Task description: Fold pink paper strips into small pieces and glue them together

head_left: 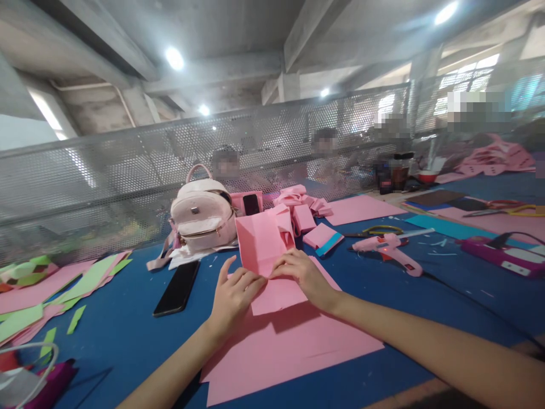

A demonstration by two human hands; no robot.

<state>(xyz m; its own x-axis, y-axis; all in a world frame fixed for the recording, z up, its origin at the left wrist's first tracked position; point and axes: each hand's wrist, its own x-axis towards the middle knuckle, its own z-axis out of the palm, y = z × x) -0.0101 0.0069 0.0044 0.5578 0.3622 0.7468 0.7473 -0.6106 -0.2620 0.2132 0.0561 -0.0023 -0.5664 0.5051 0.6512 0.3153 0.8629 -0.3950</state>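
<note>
A folded pink paper piece (260,244) sits at the center, its far panel raised, above flat pink sheets (293,352). A person's left hand (237,291) at eight o'clock and right hand (304,275) at four rest bent fingertips along its crease (whether they pinch or only press, I cannot tell). A black smartphone (176,288) lies near nine o'clock, a pink glue gun (385,249) at three, a pale backpack (202,213) at ten.

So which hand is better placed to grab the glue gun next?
Probably the right hand: the glue gun lies on that side; the left hand is farther away. Both touch folded pink paper.
</note>
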